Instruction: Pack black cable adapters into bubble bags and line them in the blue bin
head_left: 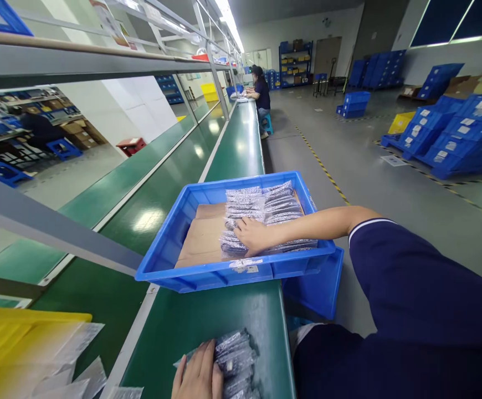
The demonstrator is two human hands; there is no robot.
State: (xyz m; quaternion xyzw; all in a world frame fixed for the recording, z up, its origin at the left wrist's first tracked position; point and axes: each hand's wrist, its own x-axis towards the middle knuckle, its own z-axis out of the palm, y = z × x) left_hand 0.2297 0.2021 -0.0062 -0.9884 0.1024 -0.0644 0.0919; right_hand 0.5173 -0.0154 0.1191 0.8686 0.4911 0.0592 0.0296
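My right hand (254, 235) reaches into a blue plastic bin (214, 284), its fingers curled over a bunch of silvery plastic-bagged packets (243, 208) in the left of two rows. The other row (281, 204) lies partly behind my forearm. A flat cardboard sheet (203, 235) lines the bin's left part. At the bottom of the view, my left hand (197, 372) lies with fingers stretched out against a stack of similar bagged packets (236, 360) on the green bench. What these bags contain is too small to make out.
The bin overhangs the right edge of the green bench (261, 310). Another blue bin (316, 282) stands below it. A yellow bin (25, 332) with clear plastic bags (93, 377) is at lower left. A slanted metal post (58, 221) rises beside the bin. A co-worker (261, 91) sits farther along.
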